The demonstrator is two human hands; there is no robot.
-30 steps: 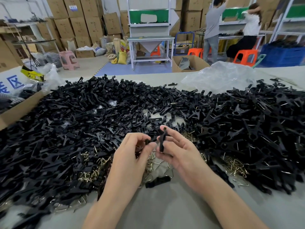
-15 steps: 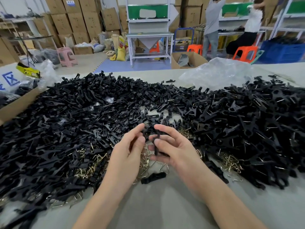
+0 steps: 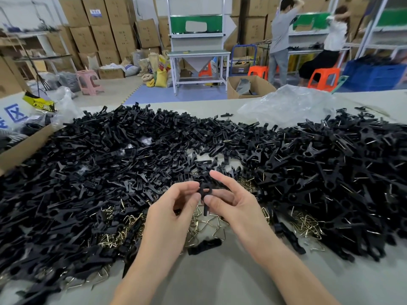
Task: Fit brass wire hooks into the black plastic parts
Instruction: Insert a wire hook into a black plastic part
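Black plastic part (image 3: pixel 206 192) sits pinched between both hands above the table (image 3: pixel 220 280), just over loose brass wire hooks (image 3: pixel 217 225); the left hand (image 3: pixel 174 213) grips its ringed top with curled fingertips; the right hand (image 3: pixel 234 202) pinches its stem under the thumb, forefinger lifted. It looks light, stiff and smooth, apt to twist; best held by the flat stem; whether a hook sits in it, I cannot tell.

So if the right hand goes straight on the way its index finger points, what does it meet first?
Beyond the right hand, most likely the pile of loose black parts, away and leftward. The hand looks raised above the pile, so depth is unclear.
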